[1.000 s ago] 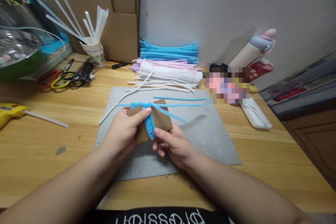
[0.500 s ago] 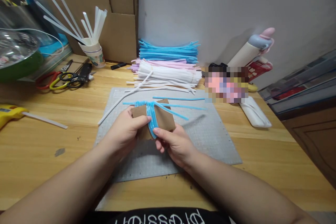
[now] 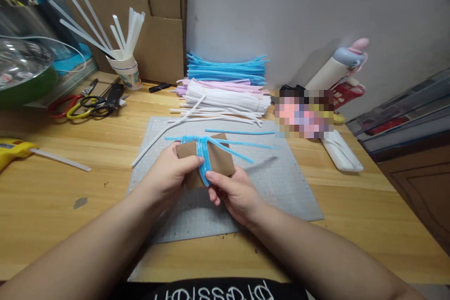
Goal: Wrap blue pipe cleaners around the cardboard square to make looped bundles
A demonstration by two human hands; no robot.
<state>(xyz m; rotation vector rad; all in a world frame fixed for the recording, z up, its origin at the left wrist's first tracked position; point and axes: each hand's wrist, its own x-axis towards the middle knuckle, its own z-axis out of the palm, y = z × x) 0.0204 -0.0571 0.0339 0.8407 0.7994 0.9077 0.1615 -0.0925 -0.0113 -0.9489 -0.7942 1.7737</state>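
Observation:
A brown cardboard piece (image 3: 221,158) is held above the grey cutting mat (image 3: 281,187). Blue fuzzy stems (image 3: 203,147) are wrapped round its middle, with loose ends sticking out to the left and right. My left hand (image 3: 168,171) grips the cardboard's left part, its thumb pressing at the edge of the blue band. On the right, my right hand (image 3: 235,190) pinches the lower right part, thumb on the band's lower end and fingers partly hidden behind. A single blue stem (image 3: 239,131) lies on the mat behind the cardboard.
Bundles of blue stems (image 3: 227,70) and white stems (image 3: 225,96) lie by the wall. Scissors (image 3: 75,105), a cup of white sticks (image 3: 126,72) and a yellow glue gun (image 3: 14,150) are at left. A bottle (image 3: 326,72) and a white packet (image 3: 342,152) are at right.

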